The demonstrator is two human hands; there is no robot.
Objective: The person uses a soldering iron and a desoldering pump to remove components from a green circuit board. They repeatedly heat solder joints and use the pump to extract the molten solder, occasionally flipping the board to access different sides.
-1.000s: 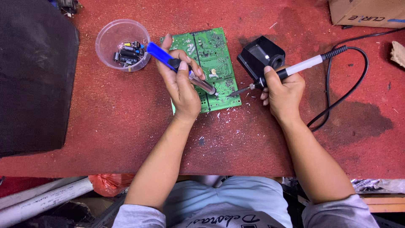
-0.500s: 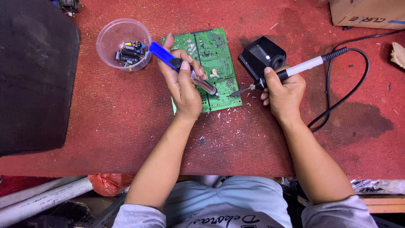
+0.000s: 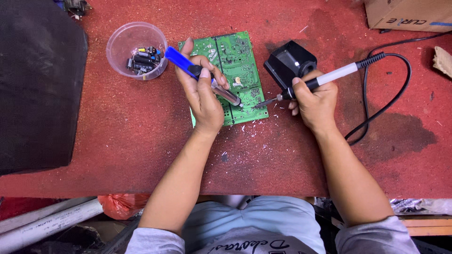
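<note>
A green circuit board [image 3: 238, 56] lies on the red table top [image 3: 117, 136]. My left hand [image 3: 203, 96] rests on the board and grips a blue-handled desoldering pump [image 3: 200, 75], its metal tip pointing down at the board's lower right part. My right hand [image 3: 314, 101] holds a soldering iron [image 3: 325, 77] with a white and black handle. The iron's tip touches the board close to the pump's tip. The iron's black cable [image 3: 386, 94] loops to the right.
A clear plastic bowl [image 3: 136, 49] with several small electronic parts stands left of the board. A black iron stand [image 3: 289, 61] sits behind my right hand. A large black object [image 3: 37, 84] covers the left side. A cardboard box [image 3: 407, 14] is at the far right.
Both hands stay at the board with only slight shifts; the pump and iron tips remain together at the same spot.
</note>
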